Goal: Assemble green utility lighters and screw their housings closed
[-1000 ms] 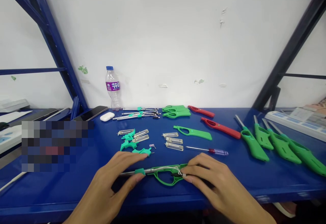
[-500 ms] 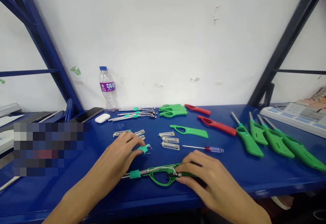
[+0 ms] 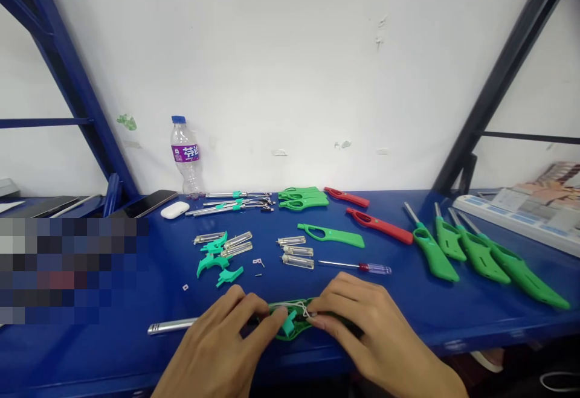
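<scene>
Lighter shell (image 3: pixel 296 332), green and open-faced

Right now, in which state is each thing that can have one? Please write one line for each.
Left hand: touching teal trigger
Right hand: holding green shell
Green shell: open, inside facing up
Bottle: upright, capped
White case: shut
Phone: flat, screen dark
Screwdriver: lying down
Green lighters: lying, tubes fitted
Red shells: lying apart
</scene>
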Demonstrator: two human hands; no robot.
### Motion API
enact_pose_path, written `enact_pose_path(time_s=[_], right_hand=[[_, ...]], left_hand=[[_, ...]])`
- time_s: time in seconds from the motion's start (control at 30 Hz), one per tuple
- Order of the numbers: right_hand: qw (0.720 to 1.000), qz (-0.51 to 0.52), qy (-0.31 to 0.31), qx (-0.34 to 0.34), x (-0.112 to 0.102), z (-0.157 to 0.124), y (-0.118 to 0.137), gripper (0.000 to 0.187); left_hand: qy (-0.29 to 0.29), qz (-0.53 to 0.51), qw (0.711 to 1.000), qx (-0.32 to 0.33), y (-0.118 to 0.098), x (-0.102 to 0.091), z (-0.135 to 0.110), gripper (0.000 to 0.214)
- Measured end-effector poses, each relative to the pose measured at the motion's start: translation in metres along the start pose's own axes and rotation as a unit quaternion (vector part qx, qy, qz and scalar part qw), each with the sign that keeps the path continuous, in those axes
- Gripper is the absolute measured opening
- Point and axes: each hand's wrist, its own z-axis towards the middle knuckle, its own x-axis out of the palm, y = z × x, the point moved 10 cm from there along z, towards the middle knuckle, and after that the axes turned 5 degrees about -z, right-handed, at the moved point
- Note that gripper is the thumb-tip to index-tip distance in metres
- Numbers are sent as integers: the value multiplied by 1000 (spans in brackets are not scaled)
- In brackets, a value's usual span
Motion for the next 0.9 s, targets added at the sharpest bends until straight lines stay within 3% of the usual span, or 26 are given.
enact_pose_path(time_s=[0.23,0.53,0.9], right_hand=[[999,43,-3,13,-1,-1,-2,12],[996,76,-18,48,-5,-2,-10,13],[991,106,-2,78,1,-2,-22,5]], left_hand=[[-2,-12,1000,-11,3,7,-1,28],[-13,25,1000,-11,2,2,-2,29],[-63,-44,997,-26,2,1,3,28]])
